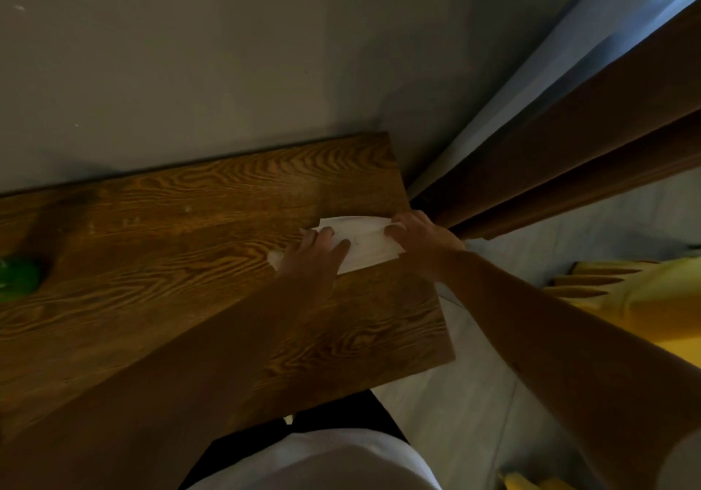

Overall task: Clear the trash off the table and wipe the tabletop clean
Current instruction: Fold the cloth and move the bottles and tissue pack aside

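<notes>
A folded white tissue point(364, 241) lies flat on the right end of the dark wood-grain table point(170, 231). My left hand point(315, 258) presses its fingers down on the tissue's left part. My right hand point(417, 239) pinches the tissue's right edge near the table's far right corner. Pale smears and specks point(273, 258) show on the wood beside my left hand and further left.
A green object point(17, 279) sits at the table's left edge, partly cut off. A grey wall runs behind the table. A brown curtain point(569, 156) hangs to the right. A yellow object point(645, 292) rests on the pale floor at right.
</notes>
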